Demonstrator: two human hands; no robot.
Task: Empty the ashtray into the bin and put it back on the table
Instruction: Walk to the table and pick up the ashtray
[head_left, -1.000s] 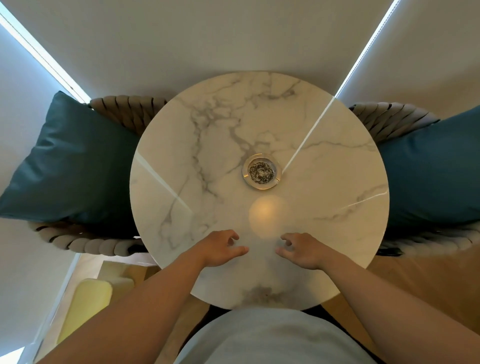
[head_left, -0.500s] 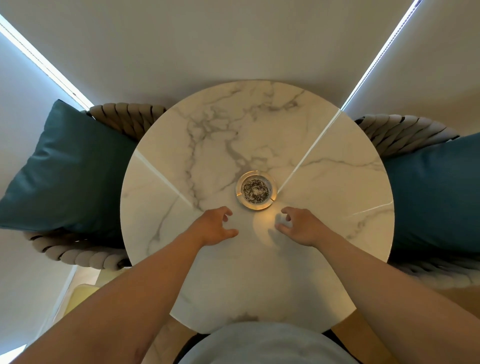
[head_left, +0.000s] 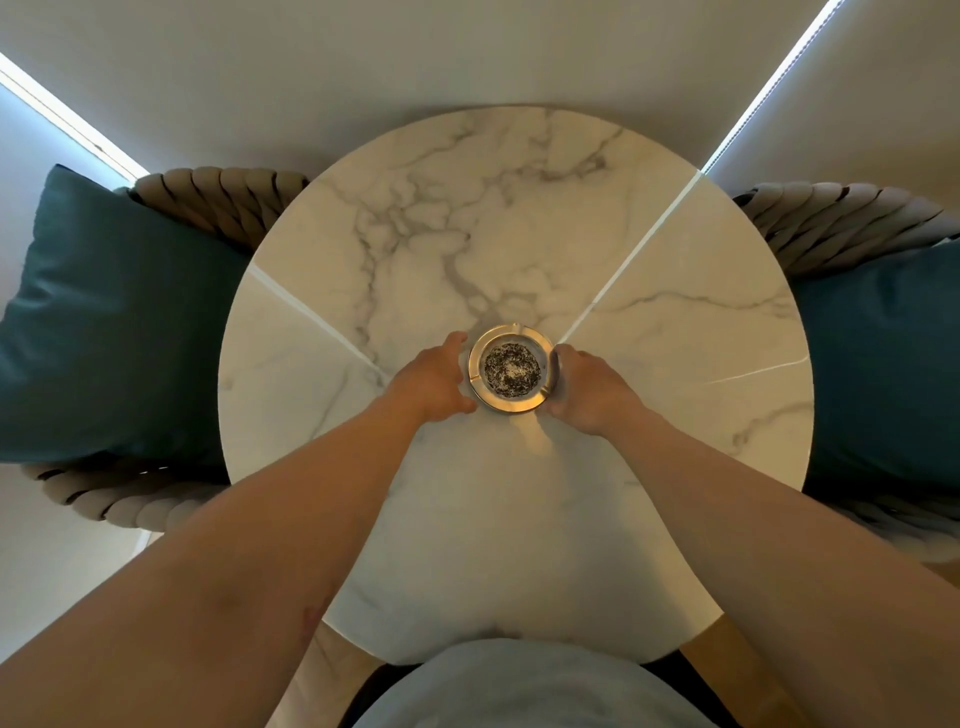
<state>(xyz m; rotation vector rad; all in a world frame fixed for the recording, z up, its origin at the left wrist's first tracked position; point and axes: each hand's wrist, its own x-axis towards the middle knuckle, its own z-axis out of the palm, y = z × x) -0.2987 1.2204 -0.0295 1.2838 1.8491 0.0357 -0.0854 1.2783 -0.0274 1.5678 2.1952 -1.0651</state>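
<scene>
Head view, left to right: a teal cushion (head_left: 114, 322); the left hand (head_left: 434, 382), fingers spread, now at the ashtray (head_left: 511, 369)'s left rim; the ash-filled ashtray on the round marble counter (head_left: 675, 467); the right hand (head_left: 589, 387) cupped at its right rim, seemingly touching. Both hands have advanced from the near edge; lifting looks imminent; no bin shows.

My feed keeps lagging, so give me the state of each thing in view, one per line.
Ashtray: upright on the table, full of ash, not yet lifted.
Left hand: open, cupped at the ashtray's left side.
Right hand: open, curled at its right side; contact unclear.
Cushions: resting on the chairs either side.
</scene>
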